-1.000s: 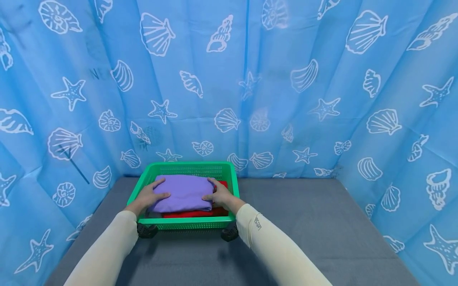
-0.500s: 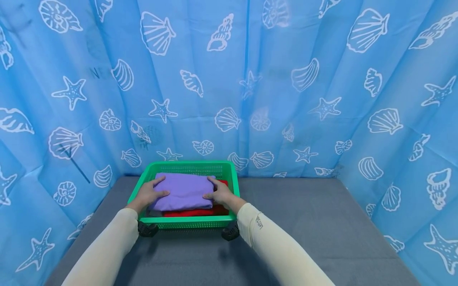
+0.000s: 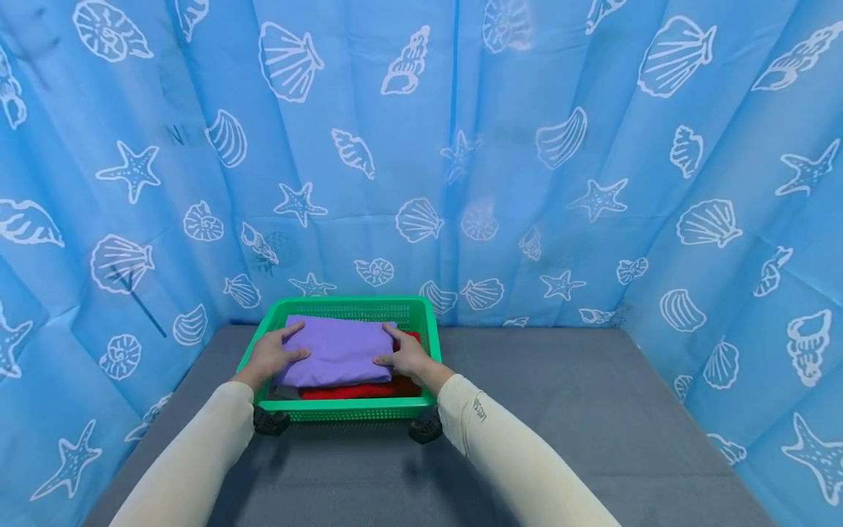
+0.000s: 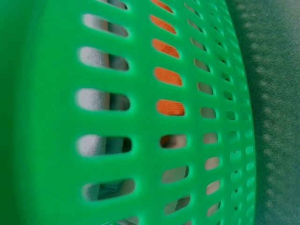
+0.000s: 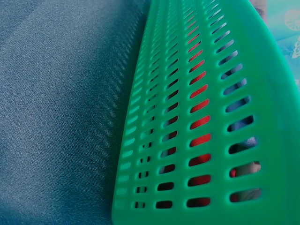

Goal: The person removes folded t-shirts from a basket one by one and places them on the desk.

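Observation:
A folded purple cloth [image 3: 339,353] lies on top of other folded cloth inside a green plastic basket [image 3: 356,405]. My left hand [image 3: 268,357] holds its left side, thumb on the top face. At the right side my right hand [image 3: 408,359] holds it the same way, with the other fingers partly hidden. Red cloth [image 3: 356,393] shows beneath the purple one, with a bit of grey cloth [image 3: 286,394] at the left. Both wrist views show the basket's slotted front wall, where red cloth [image 5: 200,139] is visible through the slots; the hands are hardly visible there.
The basket stands on a grey cloth-covered table [image 3: 560,410], close to its back left. A blue curtain [image 3: 421,161] with white shells and starfish surrounds the back and sides. Black wrist cameras [image 3: 426,424] sit just in front of the basket's front wall.
The purple cloth's far edge has shifted slightly up and away in the head view. Both hands keep nearly the same place, and the basket stays put.

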A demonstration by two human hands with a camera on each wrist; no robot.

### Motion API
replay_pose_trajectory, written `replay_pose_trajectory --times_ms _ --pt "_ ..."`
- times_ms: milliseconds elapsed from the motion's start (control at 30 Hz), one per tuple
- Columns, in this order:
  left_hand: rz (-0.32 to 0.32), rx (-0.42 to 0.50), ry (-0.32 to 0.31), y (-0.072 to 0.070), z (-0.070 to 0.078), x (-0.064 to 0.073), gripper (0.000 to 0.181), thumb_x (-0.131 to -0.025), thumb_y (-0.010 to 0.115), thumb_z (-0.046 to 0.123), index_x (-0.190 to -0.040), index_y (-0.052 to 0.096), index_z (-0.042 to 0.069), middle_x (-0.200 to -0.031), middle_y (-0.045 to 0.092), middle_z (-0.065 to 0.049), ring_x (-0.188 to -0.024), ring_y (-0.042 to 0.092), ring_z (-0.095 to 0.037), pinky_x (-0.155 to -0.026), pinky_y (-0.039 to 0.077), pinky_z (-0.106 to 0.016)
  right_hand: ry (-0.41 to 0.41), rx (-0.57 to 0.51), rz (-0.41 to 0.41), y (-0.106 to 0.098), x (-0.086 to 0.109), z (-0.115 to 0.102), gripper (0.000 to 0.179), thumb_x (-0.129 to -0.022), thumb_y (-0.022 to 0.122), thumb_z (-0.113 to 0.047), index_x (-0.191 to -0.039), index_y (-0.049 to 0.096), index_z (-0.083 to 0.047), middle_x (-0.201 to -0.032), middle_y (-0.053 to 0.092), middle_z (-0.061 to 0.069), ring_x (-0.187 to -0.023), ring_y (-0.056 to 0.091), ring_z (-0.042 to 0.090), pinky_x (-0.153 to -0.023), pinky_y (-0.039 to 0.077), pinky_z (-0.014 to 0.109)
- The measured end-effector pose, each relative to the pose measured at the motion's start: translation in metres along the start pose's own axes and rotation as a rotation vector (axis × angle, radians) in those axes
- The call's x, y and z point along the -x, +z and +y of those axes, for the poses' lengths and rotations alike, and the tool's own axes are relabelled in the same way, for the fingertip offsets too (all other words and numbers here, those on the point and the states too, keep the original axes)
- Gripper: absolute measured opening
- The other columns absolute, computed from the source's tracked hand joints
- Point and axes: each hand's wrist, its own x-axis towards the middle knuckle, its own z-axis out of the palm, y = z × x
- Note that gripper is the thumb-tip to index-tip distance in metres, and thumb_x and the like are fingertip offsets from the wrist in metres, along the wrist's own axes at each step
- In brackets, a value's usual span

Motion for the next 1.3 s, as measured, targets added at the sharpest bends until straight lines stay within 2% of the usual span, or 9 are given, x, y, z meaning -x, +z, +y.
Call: replay_pose_trajectory --times_ms 433,633,767,867,967,1133,1300 --pt "0.049 -0.031 0.045 -0.002 0.001 0.002 0.058 -0.083 0.065 0.016 -0.135 0.041 0.008 -0.135 0.035 -0.026 -0.123 0.029 -0.042 -0.095 0.028 -0.053 0.0 -0.045 -0.028 -0.001 0.001 -0.003 0.073 -0.08 0.066 -0.005 -0.141 0.031 -0.023 -0.143 0.023 0.014 -0.096 0.057 0.027 -0.068 0.051 0.034" --pt "0.066 -0.046 0.011 -0.003 0.003 0.0 0.058 -0.082 0.066 0.015 -0.135 0.042 0.011 -0.135 0.036 -0.025 -0.124 0.029 -0.041 -0.096 0.028 -0.053 0.01 -0.088 -0.044 -0.002 0.002 -0.006 0.073 -0.08 0.064 -0.001 -0.141 0.03 -0.023 -0.145 0.02 0.014 -0.09 0.059 0.026 -0.067 0.052 0.036" --pt "0.067 -0.041 -0.001 -0.004 0.005 -0.001 0.059 -0.082 0.066 0.016 -0.136 0.042 0.013 -0.135 0.036 -0.024 -0.124 0.028 -0.042 -0.095 0.028 -0.054 0.01 -0.102 -0.042 -0.002 0.002 -0.007 0.073 -0.081 0.064 -0.001 -0.141 0.03 -0.023 -0.144 0.021 0.016 -0.092 0.058 0.027 -0.068 0.051 0.037" --pt "0.053 -0.044 0.014 -0.002 0.005 -0.002 0.06 -0.082 0.066 0.018 -0.136 0.041 0.012 -0.135 0.036 -0.025 -0.123 0.029 -0.042 -0.095 0.029 -0.054 0.014 -0.096 -0.032 -0.003 0.003 -0.006 0.073 -0.081 0.064 -0.001 -0.141 0.03 -0.023 -0.143 0.023 0.016 -0.092 0.058 0.028 -0.068 0.051 0.037" --pt "0.004 -0.041 0.02 0.001 0.004 -0.003 0.065 -0.082 0.066 0.024 -0.138 0.036 0.009 -0.135 0.033 -0.028 -0.123 0.028 -0.044 -0.094 0.029 -0.055 0.021 -0.083 -0.025 -0.003 0.003 -0.006 0.072 -0.081 0.064 -0.002 -0.141 0.03 -0.023 -0.143 0.023 0.016 -0.092 0.058 0.027 -0.068 0.051 0.036" --pt "-0.087 0.008 -0.026 0.006 -0.001 -0.003 0.078 -0.081 0.065 0.037 -0.142 0.026 0.009 -0.139 0.024 -0.029 -0.125 0.021 -0.046 -0.096 0.025 -0.057 0.028 -0.075 -0.025 -0.002 0.001 -0.002 0.073 -0.081 0.064 -0.003 -0.142 0.029 -0.024 -0.143 0.023 0.015 -0.091 0.059 0.026 -0.067 0.052 0.035" --pt "-0.108 0.061 -0.042 0.008 -0.004 -0.003 0.085 -0.078 0.066 0.043 -0.143 0.023 0.009 -0.141 0.018 -0.029 -0.126 0.017 -0.046 -0.097 0.023 -0.057 0.03 -0.082 -0.021 -0.001 0.0 -0.001 0.072 -0.081 0.064 -0.003 -0.141 0.03 -0.025 -0.143 0.023 0.014 -0.092 0.058 0.026 -0.068 0.052 0.035"
